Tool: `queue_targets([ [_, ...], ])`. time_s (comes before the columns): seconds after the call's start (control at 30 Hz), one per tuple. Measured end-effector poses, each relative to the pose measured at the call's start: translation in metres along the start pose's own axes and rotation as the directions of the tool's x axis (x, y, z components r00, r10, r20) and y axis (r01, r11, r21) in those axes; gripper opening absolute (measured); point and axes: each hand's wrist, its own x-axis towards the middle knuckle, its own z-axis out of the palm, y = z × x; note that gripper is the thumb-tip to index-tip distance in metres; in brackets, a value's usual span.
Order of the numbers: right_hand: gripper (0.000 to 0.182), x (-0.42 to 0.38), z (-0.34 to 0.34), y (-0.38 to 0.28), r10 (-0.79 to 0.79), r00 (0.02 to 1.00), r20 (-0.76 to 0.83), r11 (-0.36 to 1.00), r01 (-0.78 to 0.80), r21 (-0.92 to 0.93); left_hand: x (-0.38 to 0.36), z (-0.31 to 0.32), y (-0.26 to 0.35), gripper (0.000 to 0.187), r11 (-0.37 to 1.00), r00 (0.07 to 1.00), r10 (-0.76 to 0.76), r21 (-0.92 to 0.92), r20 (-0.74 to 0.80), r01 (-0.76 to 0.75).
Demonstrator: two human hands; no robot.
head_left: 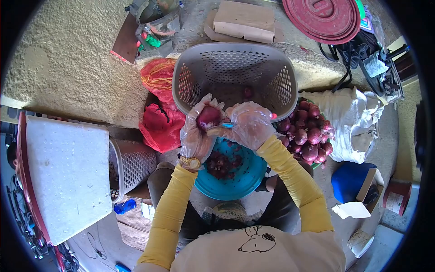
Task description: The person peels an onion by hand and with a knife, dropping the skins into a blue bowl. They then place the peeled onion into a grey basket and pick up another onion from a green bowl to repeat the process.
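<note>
Round purple-red onion point(208, 118) sits in the cupped left hand point(195, 133), whose fingers curl around it, above the near side of a round turquoise plastic basin. Clear plastic gloves cover both hands, and a gold-coloured wristwatch point(189, 162) circles the left wrist. Grasping a small tool with a light-blue part point(227, 125), the right hand point(253, 123) is brought close against the onion; most of that tool is hidden by the fingers, so its exact shape cannot be told.

Below the hands, the turquoise basin point(226, 192) holds dark reddish onion peelings point(220, 164). Just beyond them stands a large grey-brown plastic basket point(235, 50) with perforated walls, and one purple onion point(248, 93) lies inside it. To the right, a heap of unpeeled-looking purple-red onions point(310, 136) rests in a container showing only a green edge, beside a crumpled white woven sack point(355, 113). Left of the basket, a red mesh bag point(158, 124) slumps near the raised grey ledge. On that ledge lie a flattish brown cardboard box point(244, 20) and a round, dull-red plastic lid point(317, 27).
</note>
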Motion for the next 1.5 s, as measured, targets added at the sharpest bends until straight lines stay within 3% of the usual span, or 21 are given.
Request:
queue_targets([
  [0.07,0.064,0.000,0.004,0.000,0.009,1.000,0.008,1.000,-0.009,0.012,0.000,0.000,-0.001,0.035,0.998,0.997,0.020,0.054,-0.071,-0.016],
  [0.17,0.065,-0.001,0.005,-0.001,0.033,0.999,0.007,0.998,-0.033,0.053,0.002,-0.008,-0.001,0.035,0.999,1.000,0.026,0.034,0.001,-0.026],
  [0.33,0.067,-0.003,0.006,0.000,-0.010,0.999,-0.052,0.993,0.016,0.115,-0.001,-0.015,-0.008,0.036,0.997,0.996,0.069,0.050,-0.053,-0.067],
  [0.4,0.067,-0.002,0.004,0.000,0.013,1.000,0.014,0.997,-0.014,0.081,-0.001,-0.016,-0.007,0.037,0.994,0.996,0.077,0.082,-0.048,-0.073],
  [0.47,0.068,-0.003,0.014,0.002,0.010,1.000,-0.021,0.993,-0.007,0.117,0.000,-0.015,-0.004,0.041,0.998,0.999,-0.025,-0.058,-0.034,0.023],
  [0.6,0.069,-0.003,0.015,0.001,0.002,0.996,-0.088,0.986,0.013,0.167,-0.002,-0.010,-0.006,0.039,0.994,0.999,-0.021,-0.108,-0.032,0.017],
  [0.8,0.070,-0.002,0.012,-0.003,0.029,0.999,-0.028,0.992,-0.025,0.127,-0.004,-0.015,-0.011,0.037,0.994,0.998,0.050,-0.097,-0.042,-0.054],
  [0.87,0.070,-0.003,0.012,-0.002,0.030,0.999,-0.043,0.992,-0.025,0.126,-0.004,-0.028,-0.016,0.043,0.945,0.971,0.232,0.225,0.056,-0.238],
  [0.9,0.069,-0.003,0.012,-0.002,0.033,0.998,-0.061,0.992,-0.025,0.126,-0.004,-0.023,-0.013,0.043,0.944,0.971,0.233,0.226,0.056,-0.240],
  [0.97,0.068,-0.003,0.013,-0.001,0.045,0.998,-0.052,0.994,-0.040,0.104,-0.002,-0.004,-0.006,0.042,0.999,0.997,0.043,0.001,-0.066,-0.043],
  [1.0,0.067,-0.003,0.013,0.000,0.059,0.997,-0.045,0.995,-0.055,0.082,-0.001,-0.003,-0.006,0.042,0.999,0.997,0.044,0.000,-0.066,-0.044],
  [1.07,0.065,-0.003,0.007,-0.001,0.059,0.997,-0.045,0.994,-0.055,0.100,0.001,-0.001,-0.005,0.040,0.967,0.984,0.158,0.186,0.086,-0.172],
  [1.27,0.058,-0.004,0.014,0.004,-0.008,1.000,-0.021,0.993,0.011,0.113,0.007,-0.014,0.004,0.041,0.996,0.993,-0.002,0.093,0.114,-0.008],
  [1.4,0.057,-0.004,0.018,0.002,0.009,0.998,-0.056,0.981,0.002,0.194,0.003,-0.012,0.002,0.041,0.999,0.993,0.015,0.049,0.120,-0.021],
  [1.5,0.058,-0.003,0.008,-0.004,0.062,0.998,0.001,0.980,-0.061,0.190,-0.001,-0.007,-0.003,0.038,0.985,0.993,0.116,0.121,0.036,-0.119],
])
